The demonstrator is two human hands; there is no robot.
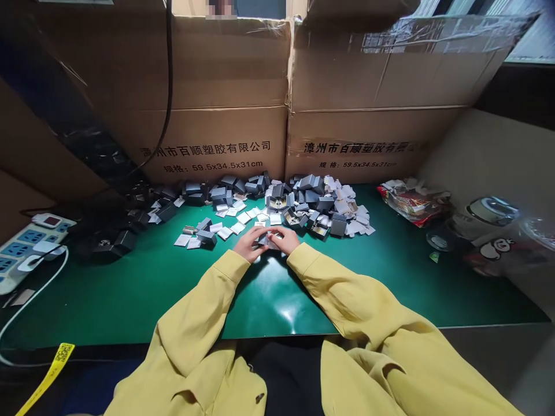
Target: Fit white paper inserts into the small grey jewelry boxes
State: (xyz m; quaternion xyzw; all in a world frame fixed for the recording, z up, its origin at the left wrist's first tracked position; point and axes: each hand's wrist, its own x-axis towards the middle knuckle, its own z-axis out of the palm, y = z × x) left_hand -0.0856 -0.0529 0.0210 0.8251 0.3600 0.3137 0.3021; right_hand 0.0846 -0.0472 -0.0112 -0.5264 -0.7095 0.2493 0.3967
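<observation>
Both hands meet over the green table, just in front of the piles. My left hand (251, 244) and my right hand (284, 239) close their fingers around a small grey box (263, 238), mostly covered by the fingers. Pale pieces lie under and beside it. Behind them spreads a pile of dark grey boxes (307, 196), some open with a light inside, mixed with white cards (225, 233). A smaller cluster of grey boxes (206, 236) rests left of my left hand.
Large cardboard boxes (225, 130) wall off the back of the green table (130, 300). A power strip (28, 245) with a white cable stands at the left. Red packaging (410, 202) and a clear plastic bag (498, 248) lie at the right. A black cable hangs at the back.
</observation>
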